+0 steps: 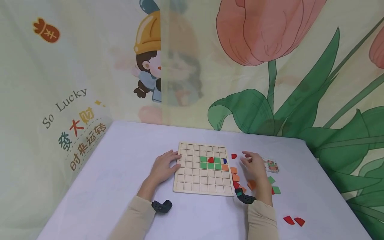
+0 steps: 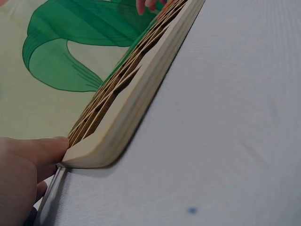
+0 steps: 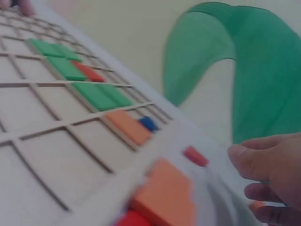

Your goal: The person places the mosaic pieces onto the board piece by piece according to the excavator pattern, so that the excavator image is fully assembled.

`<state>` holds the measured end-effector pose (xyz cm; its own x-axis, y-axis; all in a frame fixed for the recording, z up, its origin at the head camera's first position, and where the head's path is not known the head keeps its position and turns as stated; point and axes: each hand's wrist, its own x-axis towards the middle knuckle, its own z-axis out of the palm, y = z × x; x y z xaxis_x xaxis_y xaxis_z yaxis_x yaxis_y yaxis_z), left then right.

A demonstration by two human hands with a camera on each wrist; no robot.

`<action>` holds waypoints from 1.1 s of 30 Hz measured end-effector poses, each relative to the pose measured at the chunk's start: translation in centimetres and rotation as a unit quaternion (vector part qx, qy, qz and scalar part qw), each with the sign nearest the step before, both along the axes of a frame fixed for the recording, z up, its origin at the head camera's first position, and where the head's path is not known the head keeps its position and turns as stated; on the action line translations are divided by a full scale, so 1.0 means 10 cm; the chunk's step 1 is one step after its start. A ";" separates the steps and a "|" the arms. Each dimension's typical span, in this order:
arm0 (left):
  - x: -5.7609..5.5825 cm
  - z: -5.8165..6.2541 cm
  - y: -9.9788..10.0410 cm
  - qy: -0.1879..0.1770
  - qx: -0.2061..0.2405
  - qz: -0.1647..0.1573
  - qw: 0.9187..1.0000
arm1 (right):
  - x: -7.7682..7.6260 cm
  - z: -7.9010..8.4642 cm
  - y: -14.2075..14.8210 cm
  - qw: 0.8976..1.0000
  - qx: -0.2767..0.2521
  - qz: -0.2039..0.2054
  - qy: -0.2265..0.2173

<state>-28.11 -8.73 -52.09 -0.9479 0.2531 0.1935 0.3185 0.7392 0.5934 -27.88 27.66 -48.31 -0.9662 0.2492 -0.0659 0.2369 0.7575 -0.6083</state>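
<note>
My left hand [image 1: 163,167] rests at the left edge of a square wooden grid board [image 1: 187,180], its thumb and fingers spread apart. In the left wrist view, a digit touches the board's rim [image 2: 117,141] near a corner. Green square tiles [image 1: 211,165], a red quarter-round piece [image 1: 210,160], a blue piece [image 1: 225,161] and an orange tile [image 1: 225,167] sit in the board's cells. My right hand [image 1: 254,166] is over the table right of the board, thumb and forefinger apart; I see nothing between them. Nearest it are a red piece [image 1: 234,156] and a patterned card [image 1: 272,165].
Loose orange tiles [image 1: 236,178] and red pieces line the board's right side. Another orange tile [image 1: 251,185] lies beside my right wrist, with green tiles [image 1: 276,190] to its right. Red quarter-round pieces [image 1: 299,221] lie at the front right. A printed curtain [image 1: 186,113] hangs behind the table.
</note>
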 end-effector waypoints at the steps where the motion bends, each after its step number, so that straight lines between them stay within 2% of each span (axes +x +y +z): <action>1: 0.00 0.00 0.00 -0.001 0.001 0.001 1.000 | -0.03 -0.03 -0.05 1.000 0.000 0.005 0.001; 7: 0.01 -0.01 0.02 -0.004 0.002 -0.003 1.000 | -0.09 -0.12 -0.24 1.000 -0.002 0.009 -0.021; 13: 0.02 0.02 0.03 -0.002 0.001 -0.003 1.000 | -0.09 -0.12 -0.31 0.999 0.036 0.007 0.004; 18: 0.01 0.03 0.03 0.000 0.002 -0.004 1.000 | -0.08 -0.08 -0.32 1.000 0.019 -0.014 -0.013; 26: 0.00 0.02 0.01 0.003 -0.003 0.000 1.000 | -0.09 -0.04 -0.35 0.999 0.021 -0.017 -0.046; 33: 0.02 0.01 0.00 0.005 -0.002 0.002 1.000 | -0.06 -0.04 -0.30 0.998 -0.002 -0.042 -0.037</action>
<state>-27.96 -8.78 -52.02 -0.9469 0.2503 0.2016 0.3214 0.7426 0.5875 -28.46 24.64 -48.70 -0.9348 0.3279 -0.1366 0.3427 0.7312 -0.5899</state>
